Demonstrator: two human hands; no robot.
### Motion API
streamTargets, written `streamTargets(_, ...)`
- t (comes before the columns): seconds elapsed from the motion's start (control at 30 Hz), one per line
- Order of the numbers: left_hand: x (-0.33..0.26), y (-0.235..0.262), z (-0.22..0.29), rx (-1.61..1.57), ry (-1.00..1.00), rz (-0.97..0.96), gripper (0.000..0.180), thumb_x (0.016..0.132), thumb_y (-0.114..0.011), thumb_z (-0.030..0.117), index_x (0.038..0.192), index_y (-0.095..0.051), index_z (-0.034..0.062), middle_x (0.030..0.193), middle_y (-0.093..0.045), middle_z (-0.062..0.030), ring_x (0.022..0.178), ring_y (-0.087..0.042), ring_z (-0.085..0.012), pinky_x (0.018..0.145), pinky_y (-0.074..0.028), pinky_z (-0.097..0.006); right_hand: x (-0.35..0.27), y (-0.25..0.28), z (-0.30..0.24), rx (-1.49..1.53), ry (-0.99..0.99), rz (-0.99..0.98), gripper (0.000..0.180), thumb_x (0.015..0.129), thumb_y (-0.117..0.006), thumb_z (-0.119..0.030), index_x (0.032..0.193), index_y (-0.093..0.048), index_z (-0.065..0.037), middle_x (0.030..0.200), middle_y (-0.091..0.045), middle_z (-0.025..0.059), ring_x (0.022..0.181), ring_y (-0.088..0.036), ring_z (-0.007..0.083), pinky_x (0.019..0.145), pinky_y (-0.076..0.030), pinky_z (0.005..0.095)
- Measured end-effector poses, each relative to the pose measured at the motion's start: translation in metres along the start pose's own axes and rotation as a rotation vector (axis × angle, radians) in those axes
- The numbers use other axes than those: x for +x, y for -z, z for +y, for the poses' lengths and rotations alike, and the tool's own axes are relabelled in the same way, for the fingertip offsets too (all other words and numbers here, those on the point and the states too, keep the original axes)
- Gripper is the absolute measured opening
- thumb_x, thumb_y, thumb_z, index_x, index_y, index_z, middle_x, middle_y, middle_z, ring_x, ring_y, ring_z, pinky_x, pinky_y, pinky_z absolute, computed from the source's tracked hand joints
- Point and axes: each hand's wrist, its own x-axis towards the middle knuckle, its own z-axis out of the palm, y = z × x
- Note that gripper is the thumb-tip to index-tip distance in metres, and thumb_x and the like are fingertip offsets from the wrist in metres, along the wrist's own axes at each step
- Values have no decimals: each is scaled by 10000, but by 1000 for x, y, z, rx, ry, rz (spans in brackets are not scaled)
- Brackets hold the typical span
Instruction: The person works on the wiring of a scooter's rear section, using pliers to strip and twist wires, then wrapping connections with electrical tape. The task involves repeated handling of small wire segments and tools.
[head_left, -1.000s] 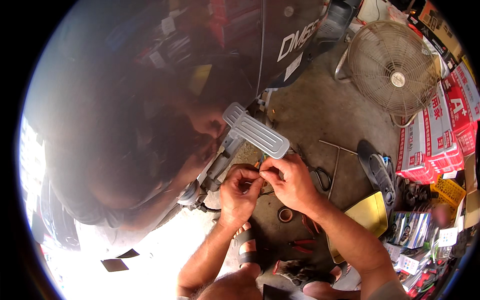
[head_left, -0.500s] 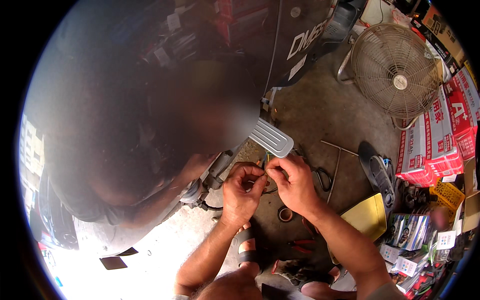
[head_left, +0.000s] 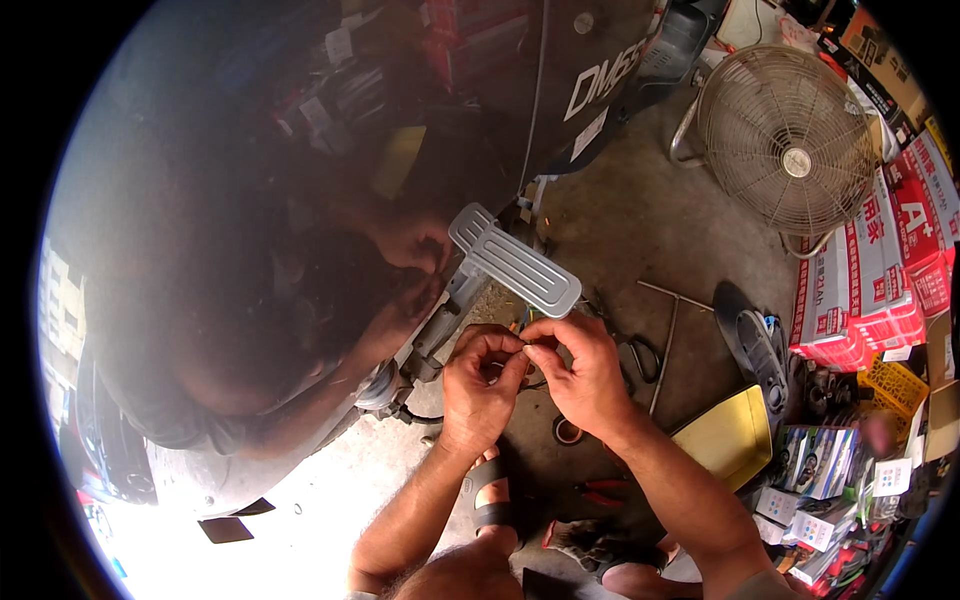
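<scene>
Your fingers are pinched on thin coloured wires that run out from under the ribbed silver metal footrest of the dark scooter body, and that is where the risk sits. The strands are fine and mostly hidden behind your fingertips, so a slight pull sideways could, I judge, slip one out of your grip or strain it where it enters the frame. Another person's hand works just beside the footrest; a bump from there could jog the wires.

Your left hand is curled, thumb and forefinger closed together on the wires, wrist bent upward. Your right hand meets it from the other side, fingertips clamped on the same strands, knuckles toward the camera. Both forearms rise from the lower edge. Below them, red-handled pliers and a small roll of tape lie on the concrete floor.
</scene>
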Motion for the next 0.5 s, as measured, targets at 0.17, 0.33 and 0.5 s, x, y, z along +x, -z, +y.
streamTargets(0.17,1,1,1,47,-27,-11,78,843,-649,-37,911,-614,-50,1029,-571,-88,757,-666,-141,650,-552,-240,0,-3,1,-138,38,-4,113,804,-628,-4,848,-559,-82,784,-608,58,719,-584,281,694,-402,402)
streamTargets(0.33,1,1,2,62,-47,-9,81,840,-656,-30,911,-618,-46,1029,-569,-85,752,-667,-140,648,-545,-239,-4,-8,0,-166,12,43,101,835,-599,-11,867,-523,-68,784,-589,64,732,-565,303,722,-386,416)
streamTargets(0.5,1,1,2,62,-41,-8,81,844,-658,-27,910,-615,-46,1021,-562,-81,742,-664,-134,641,-544,-238,-11,-14,3,-147,-60,80,92,863,-575,-22,906,-506,-62,831,-580,93,768,-554,323,730,-381,426)
